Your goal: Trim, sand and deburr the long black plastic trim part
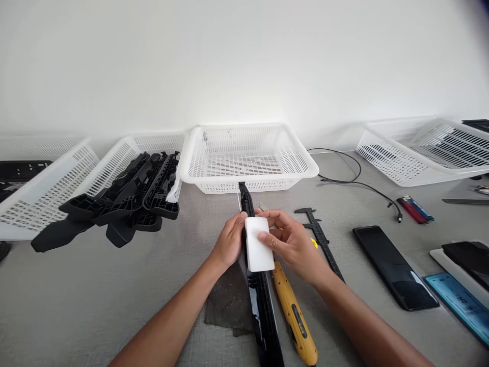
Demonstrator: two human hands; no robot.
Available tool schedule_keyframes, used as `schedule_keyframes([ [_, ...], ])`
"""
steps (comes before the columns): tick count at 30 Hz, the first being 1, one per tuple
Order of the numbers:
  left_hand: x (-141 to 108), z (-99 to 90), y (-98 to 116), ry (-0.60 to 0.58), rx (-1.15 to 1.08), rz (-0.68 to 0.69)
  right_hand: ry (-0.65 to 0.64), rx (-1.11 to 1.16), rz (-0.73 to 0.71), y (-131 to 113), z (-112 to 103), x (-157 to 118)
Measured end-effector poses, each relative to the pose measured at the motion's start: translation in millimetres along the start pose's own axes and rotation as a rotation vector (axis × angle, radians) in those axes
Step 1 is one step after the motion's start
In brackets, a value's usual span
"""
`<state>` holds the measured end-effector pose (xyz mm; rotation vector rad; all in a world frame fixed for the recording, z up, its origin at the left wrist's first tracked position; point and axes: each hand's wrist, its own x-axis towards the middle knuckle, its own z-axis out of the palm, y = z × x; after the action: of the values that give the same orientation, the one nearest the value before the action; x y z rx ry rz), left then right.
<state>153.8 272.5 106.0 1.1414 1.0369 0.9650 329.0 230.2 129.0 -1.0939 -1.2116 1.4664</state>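
A long black plastic part runs from the table's front edge toward the middle white basket. My left hand grips this part on its left side. My right hand holds a white rectangular block pressed against the top of the part. A yellow utility knife lies on the table just right of the part, under my right wrist. A dark grey cloth lies below my left forearm.
A black caliper and a dark phone lie to the right, with a black cable, lighters and a blue ruler. Black moulded parts spill from a tilted basket at left. Another basket stands at the far right.
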Motion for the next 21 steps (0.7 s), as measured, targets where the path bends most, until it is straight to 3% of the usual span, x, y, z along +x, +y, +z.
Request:
schedule_keyframes([
  [5, 0.9, 1.9, 4.8, -0.077, -0.025, -0.008, -0.027, -0.002, 0.045, -4.8, -3.7, 0.4],
  [17, -3.7, 2.9, 5.9, -0.073, -0.013, -0.034, 0.099, 0.036, 0.013, -8.9, -1.9, -1.5],
  [21, -2.4, 2.8, 3.7, -0.043, -0.001, -0.008, 0.023, 0.053, 0.005, -7.1, -2.1, -0.5],
])
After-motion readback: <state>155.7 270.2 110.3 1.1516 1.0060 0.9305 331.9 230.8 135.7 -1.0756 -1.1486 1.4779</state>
